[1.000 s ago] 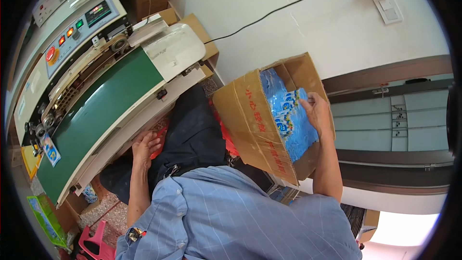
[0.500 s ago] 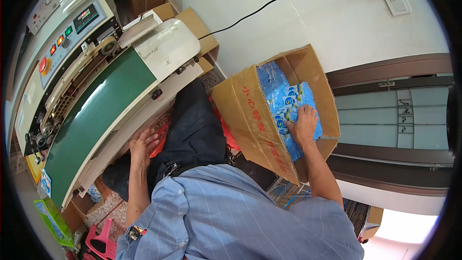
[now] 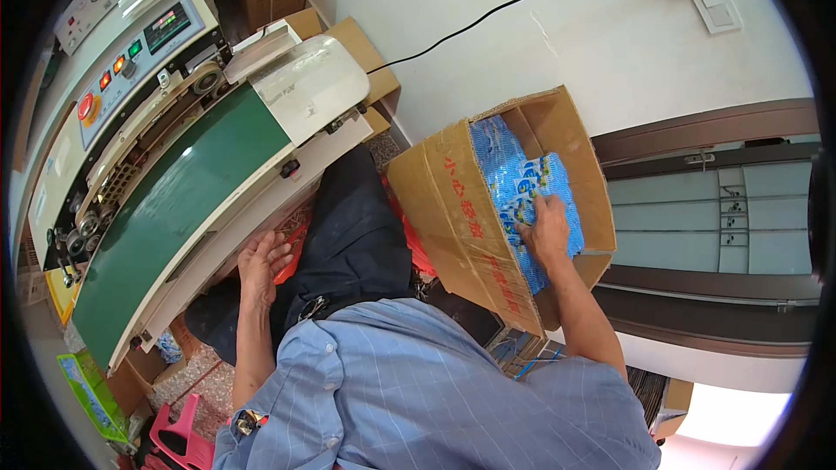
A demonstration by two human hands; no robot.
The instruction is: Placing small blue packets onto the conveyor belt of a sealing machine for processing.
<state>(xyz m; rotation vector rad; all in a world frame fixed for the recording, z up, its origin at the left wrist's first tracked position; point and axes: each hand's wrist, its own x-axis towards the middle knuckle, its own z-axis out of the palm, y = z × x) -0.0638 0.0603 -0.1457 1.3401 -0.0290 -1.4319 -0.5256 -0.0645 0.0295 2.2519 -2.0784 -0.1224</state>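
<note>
My right hand (image 3: pixel 549 233) reaches into an open cardboard box (image 3: pixel 435 209) on my right. Its bent fingers and thumb grip at small blue packets (image 3: pixel 526 187) with yellow and white print, which stand in a row inside; the fingertips are partly hidden among them. Blue packets fill the box's left side against its wall. My left hand (image 3: pixel 264 263) hovers palm up beside the front edge of the conveyor machine, with loosely curled fingers apart and nothing in them. The machine's green belt (image 3: pixel 183 209) carries no packet.
A control panel (image 3: pixel 131 70) with lit buttons and a red knob runs along the machine's back. Lower left are a green basket (image 3: pixel 91 396) and a pink stool (image 3: pixel 183 435). A black cable (image 3: pixel 496 4) crosses the white wall. Brown-framed glass panels (image 3: pixel 670 209) stand at right.
A blue packet at the near left end of the belt is gone from it. My right hand's fingers have shifted slightly on the packets. My left hand stays nearly in place.
</note>
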